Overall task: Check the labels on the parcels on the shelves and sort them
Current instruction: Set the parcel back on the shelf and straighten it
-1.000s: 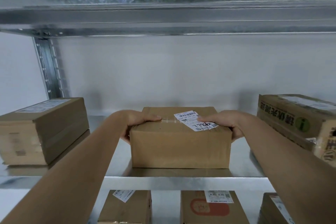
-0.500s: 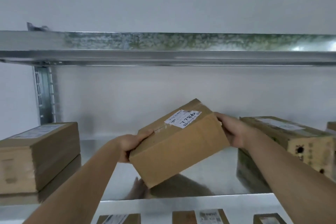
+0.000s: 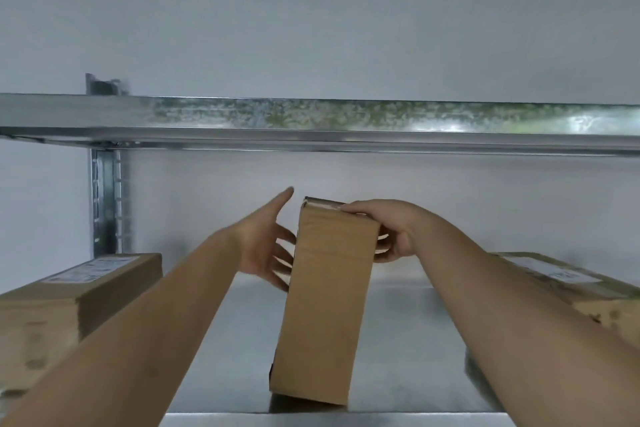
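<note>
Your right hand (image 3: 388, 230) grips the top far end of the cardboard parcel (image 3: 323, 302), with the fingers (image 3: 360, 209) curled over its upper edge and the thumb pressed against the right-hand face just below them. The parcel stands on end, tilted slightly, its lower edge down on the metal shelf (image 3: 408, 340) and its plain brown face turned toward you; no label shows on that face. Your left hand (image 3: 266, 246) is spread beside the parcel's left face, fingers straight and apart: the uppermost finger points up and away above the parcel's top left corner, while the lower fingertips (image 3: 284, 276) reach to the left face, and you cannot tell whether they actually touch it. Well to the left of your left fingers, a second box (image 3: 69, 302) lies flat on the same shelf with a white label (image 3: 91, 269) on its top. To the right of your right hand, partly behind your forearm, a third box (image 3: 571, 291) also lies flat with a pale label on top. Above both hands runs the galvanised beam (image 3: 311, 118) of the next shelf up, joined at the left to a slotted upright post (image 3: 104, 201).
</note>
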